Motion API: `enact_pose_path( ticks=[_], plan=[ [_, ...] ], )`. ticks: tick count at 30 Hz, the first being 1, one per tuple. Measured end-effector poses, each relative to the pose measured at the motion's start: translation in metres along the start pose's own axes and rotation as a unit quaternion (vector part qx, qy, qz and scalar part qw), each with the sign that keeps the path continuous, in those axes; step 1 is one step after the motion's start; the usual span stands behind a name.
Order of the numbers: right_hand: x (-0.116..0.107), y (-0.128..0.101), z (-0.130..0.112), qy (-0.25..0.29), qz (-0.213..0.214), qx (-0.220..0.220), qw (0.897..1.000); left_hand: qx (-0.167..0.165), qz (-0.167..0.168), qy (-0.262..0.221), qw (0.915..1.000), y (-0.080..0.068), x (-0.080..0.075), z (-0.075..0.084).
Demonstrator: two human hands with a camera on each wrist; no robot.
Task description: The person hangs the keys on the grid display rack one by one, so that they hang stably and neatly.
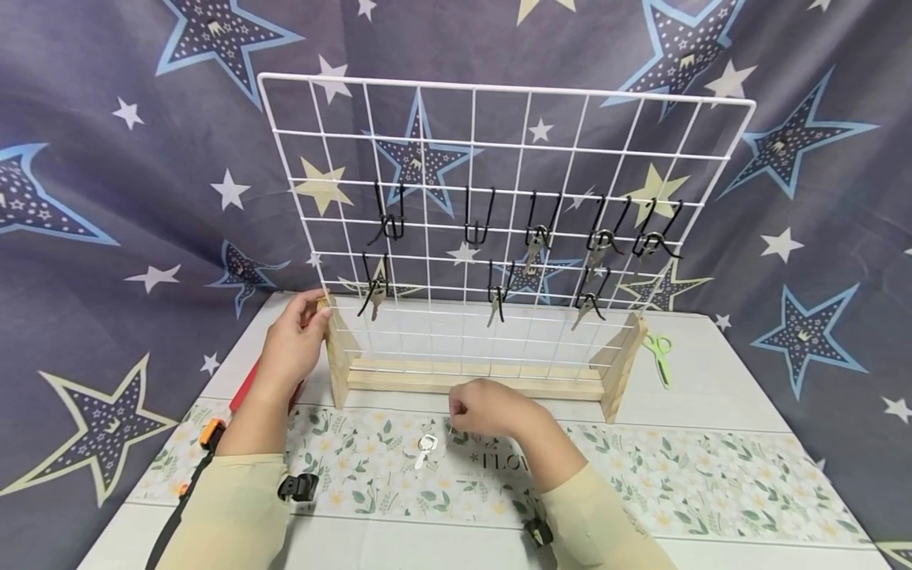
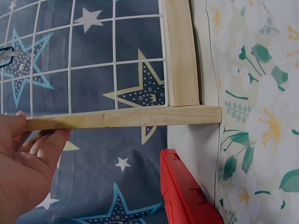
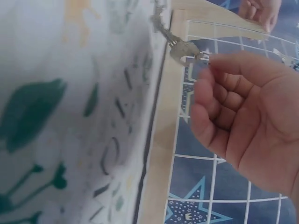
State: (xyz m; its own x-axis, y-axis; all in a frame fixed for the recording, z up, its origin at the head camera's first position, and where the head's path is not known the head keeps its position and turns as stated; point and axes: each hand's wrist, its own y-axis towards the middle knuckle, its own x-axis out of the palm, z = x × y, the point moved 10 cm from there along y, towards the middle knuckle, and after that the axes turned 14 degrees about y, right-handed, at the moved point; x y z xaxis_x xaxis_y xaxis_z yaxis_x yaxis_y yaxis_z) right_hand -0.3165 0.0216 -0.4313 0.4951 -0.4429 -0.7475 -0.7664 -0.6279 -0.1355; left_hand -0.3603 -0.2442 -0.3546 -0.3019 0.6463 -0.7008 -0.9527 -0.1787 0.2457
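Note:
My left hand grips the left wooden upright of a stand that carries a white wire grid. Its thumb and fingers lie on opposite sides of the wood. Low in front of the stand, my right hand pinches a small ring with a silver key on it; in the head view this key is barely visible below the fingertips. Another key with a ring lies on the flowered cloth to the left of that hand. Black hooks hang on the grid in two rows, and several bear keys.
A red object, partly hidden by my left forearm in the head view, stands left of the stand. Green scissors lie to its right. A flowered runner crosses the white table, and a star-patterned curtain hangs behind.

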Motion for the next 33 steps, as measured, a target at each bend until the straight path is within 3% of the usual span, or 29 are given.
enact_pose_path(
  ticks=[11,17,26,33],
  plan=[
    [-0.032,-0.015,-0.030,0.046,0.065,-0.071,0.994,-0.001,0.004,-0.002,1.0000,0.001,0.000,0.001],
    [-0.048,-0.026,-0.047,0.114,0.091,-0.098,0.984,0.001,0.003,-0.005,1.0000,0.000,0.000,0.001],
    [-0.066,-0.040,-0.066,0.262,0.119,-0.145,0.947,0.002,0.004,-0.003,1.0000,-0.001,0.000,0.002],
    [-0.082,-0.053,-0.083,0.326,0.156,-0.182,0.914,0.001,0.002,-0.006,1.0000,-0.001,0.000,0.002]
  ],
)
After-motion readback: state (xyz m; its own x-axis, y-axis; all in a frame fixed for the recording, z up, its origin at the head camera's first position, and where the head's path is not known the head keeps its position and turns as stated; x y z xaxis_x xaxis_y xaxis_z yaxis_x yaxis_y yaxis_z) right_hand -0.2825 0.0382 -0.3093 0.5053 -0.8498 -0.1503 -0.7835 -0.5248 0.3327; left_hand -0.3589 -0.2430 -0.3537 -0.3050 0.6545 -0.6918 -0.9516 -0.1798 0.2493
